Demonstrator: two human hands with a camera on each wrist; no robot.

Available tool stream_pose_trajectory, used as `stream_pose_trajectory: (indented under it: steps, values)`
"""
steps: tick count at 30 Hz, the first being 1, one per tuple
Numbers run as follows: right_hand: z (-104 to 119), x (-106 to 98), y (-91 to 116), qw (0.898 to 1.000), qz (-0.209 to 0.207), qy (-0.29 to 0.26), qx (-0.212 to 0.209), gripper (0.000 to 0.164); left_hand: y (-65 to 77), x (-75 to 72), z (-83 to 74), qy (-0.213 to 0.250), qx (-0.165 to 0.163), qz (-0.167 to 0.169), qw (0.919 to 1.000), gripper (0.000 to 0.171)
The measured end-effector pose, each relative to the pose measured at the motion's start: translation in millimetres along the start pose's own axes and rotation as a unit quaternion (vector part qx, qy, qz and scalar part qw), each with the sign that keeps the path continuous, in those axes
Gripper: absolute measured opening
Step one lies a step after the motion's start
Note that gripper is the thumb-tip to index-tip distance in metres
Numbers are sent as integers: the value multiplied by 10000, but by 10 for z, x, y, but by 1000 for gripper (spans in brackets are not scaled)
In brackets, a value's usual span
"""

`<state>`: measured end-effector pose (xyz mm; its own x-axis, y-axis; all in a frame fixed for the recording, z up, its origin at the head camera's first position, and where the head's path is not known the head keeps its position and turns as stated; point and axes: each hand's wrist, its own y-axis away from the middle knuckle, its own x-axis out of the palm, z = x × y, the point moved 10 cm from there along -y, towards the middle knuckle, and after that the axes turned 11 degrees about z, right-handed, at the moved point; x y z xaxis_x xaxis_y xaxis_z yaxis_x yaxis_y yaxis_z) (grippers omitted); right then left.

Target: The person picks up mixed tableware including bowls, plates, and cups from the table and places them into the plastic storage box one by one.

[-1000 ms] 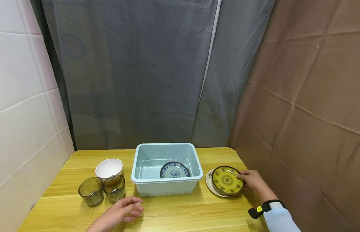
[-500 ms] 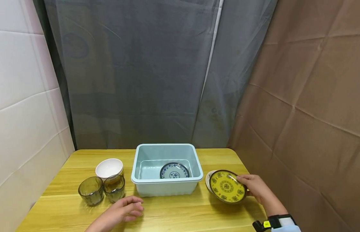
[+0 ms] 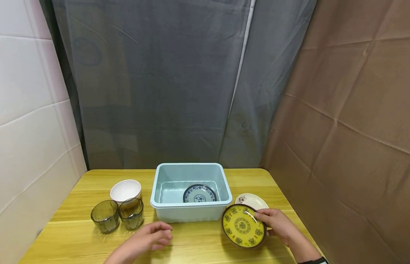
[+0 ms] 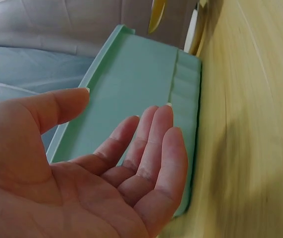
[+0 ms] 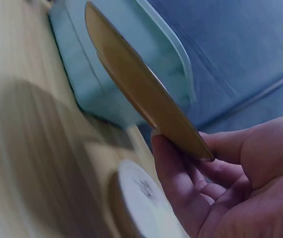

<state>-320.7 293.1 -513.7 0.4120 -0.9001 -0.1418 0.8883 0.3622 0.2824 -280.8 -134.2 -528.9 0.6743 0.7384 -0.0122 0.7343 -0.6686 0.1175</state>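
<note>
My right hand (image 3: pixel 280 225) pinches the rim of a yellow patterned plate (image 3: pixel 243 225), thumb on top and fingers beneath. In the right wrist view the plate (image 5: pixel 146 87) is held tilted above the table, its underside showing. Behind it a white plate with a dark floral print (image 3: pixel 252 201) lies on the table, partly covered in the head view. My left hand (image 3: pixel 147 240) is in front of the light blue basin (image 3: pixel 191 213), palm bare and fingers loosely bent, holding nothing. Inside the basin lies a blue-and-white plate (image 3: pixel 199 194), its near edge hidden by the basin wall.
Two dark glass cups (image 3: pixel 105 217) stand side by side at the left of the wooden table (image 3: pixel 191 245). Just behind them is a white bowl (image 3: pixel 126 190). A grey curtain (image 3: pixel 158 91) hangs at the back and a brown one (image 3: pixel 350 128) at the right.
My right hand has lifted the yellow plate off the white plate and brought it left and nearer, uncovering more of the white one. The left hand has shifted slightly right.
</note>
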Motion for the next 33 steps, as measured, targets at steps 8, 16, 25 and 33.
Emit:
stream_pose_trajectory:
  steps: [8, 16, 25, 33]
  values:
    - [-1, 570, -117, 9946, 854, -592, -77, 38, -134, 113, -19, -4, -89, -137, 9999, 37]
    - [148, 1009, -242, 9915, 1125, -628, -202, 43, -249, 254, -14, 291, -7, -210, 9994, 37]
    - [169, 1385, -474, 9932, 1000, -506, -327, 36, -283, 297, 9, 819, -92, -402, 9958, 38]
    - [218, 1584, -558, 9927, 931, -705, -315, 34, -242, 276, 63, 1031, -182, -462, 9934, 39]
